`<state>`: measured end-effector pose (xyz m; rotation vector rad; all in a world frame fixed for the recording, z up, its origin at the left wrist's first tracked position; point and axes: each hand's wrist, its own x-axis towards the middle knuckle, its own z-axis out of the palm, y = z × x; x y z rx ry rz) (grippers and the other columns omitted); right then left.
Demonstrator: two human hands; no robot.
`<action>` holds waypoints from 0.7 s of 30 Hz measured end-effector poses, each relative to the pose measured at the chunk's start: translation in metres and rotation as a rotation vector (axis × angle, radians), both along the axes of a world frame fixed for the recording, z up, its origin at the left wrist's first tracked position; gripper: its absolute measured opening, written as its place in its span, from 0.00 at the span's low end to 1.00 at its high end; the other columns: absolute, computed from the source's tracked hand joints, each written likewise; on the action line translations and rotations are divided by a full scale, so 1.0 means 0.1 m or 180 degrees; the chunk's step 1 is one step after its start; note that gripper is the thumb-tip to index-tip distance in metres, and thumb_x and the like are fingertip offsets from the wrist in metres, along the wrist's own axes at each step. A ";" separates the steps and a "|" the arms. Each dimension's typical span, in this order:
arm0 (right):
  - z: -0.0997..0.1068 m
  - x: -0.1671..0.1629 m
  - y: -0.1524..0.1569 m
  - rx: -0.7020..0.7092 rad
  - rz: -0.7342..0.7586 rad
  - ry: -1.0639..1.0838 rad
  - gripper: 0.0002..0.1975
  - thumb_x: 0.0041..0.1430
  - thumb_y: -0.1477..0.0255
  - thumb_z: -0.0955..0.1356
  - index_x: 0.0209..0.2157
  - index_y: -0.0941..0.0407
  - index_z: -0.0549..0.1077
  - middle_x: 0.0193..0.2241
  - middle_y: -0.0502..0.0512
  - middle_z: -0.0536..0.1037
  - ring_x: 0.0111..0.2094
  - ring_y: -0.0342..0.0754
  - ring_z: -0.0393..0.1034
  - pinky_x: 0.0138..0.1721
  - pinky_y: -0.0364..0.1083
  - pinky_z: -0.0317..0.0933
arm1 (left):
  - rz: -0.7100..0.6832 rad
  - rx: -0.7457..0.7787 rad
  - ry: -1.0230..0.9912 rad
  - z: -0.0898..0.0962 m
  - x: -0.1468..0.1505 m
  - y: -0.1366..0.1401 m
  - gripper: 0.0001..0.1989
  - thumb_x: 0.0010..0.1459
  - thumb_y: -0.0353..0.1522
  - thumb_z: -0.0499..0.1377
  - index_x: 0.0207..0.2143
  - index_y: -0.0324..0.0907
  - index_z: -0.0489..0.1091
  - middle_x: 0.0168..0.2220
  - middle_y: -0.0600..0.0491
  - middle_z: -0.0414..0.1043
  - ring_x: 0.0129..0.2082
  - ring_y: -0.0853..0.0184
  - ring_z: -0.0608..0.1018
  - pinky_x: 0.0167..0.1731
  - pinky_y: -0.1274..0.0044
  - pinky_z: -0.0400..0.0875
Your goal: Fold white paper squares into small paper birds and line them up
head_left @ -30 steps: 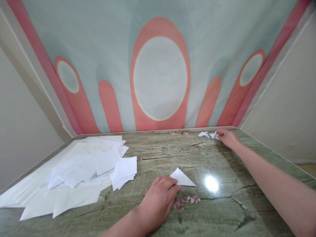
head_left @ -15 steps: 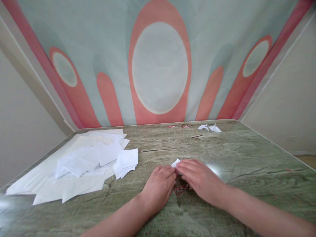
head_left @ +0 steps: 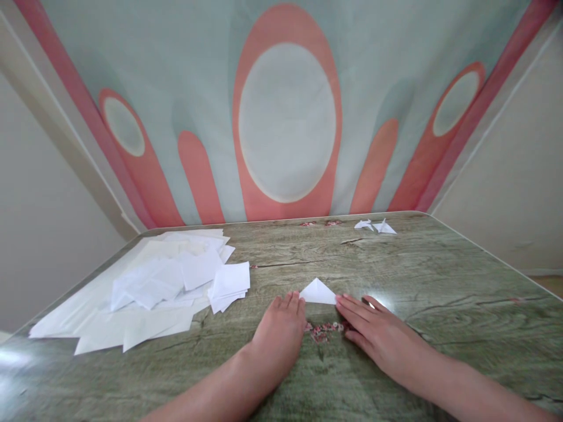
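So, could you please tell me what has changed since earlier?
The right hand let go of the rightmost folded paper and moved leftward and nearer, to the right corner of the white triangle. The left hand stays at the triangle's left side; the paper pile lies unmoved.

The left hand (head_left: 280, 331) is palm down, its fingers (head_left: 290, 302) close together and pointing forward. The right hand (head_left: 378, 337), also palm down, stretches its fingers leftward. Both bare forearms (head_left: 215, 381) slant inward, hands apart.
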<state>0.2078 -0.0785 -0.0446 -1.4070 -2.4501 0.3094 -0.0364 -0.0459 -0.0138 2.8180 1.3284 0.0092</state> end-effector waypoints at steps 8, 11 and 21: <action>0.11 -0.12 0.42 -0.0049 -0.0731 0.0526 0.25 0.54 0.64 0.68 0.53 0.55 0.68 0.52 0.59 0.72 0.51 0.57 0.65 0.51 0.56 0.59 | 0.0584 -0.0014 -0.1158 -0.01 -0.03 0.30 0.16 0.54 0.37 0.61 0.45 0.43 0.70 0.44 0.48 0.69 0.48 0.58 0.70 0.47 0.67 0.64; 0.08 -0.22 0.52 -0.0227 -0.0739 0.0647 0.31 0.47 0.68 0.71 0.54 0.54 0.67 0.47 0.58 0.74 0.48 0.57 0.66 0.50 0.54 0.59 | 0.0505 -0.0216 -0.1444 -0.06 0.05 0.33 0.09 0.49 0.34 0.65 0.35 0.43 0.73 0.39 0.51 0.69 0.44 0.60 0.71 0.44 0.69 0.65; 0.11 -0.09 0.54 -0.0713 -0.0963 0.1503 0.25 0.46 0.65 0.71 0.48 0.55 0.70 0.43 0.56 0.76 0.44 0.56 0.69 0.45 0.51 0.60 | -0.0017 -0.0623 -0.2310 0.16 0.20 0.43 0.03 0.55 0.27 0.57 0.32 0.41 0.68 0.38 0.52 0.71 0.40 0.66 0.72 0.42 0.75 0.65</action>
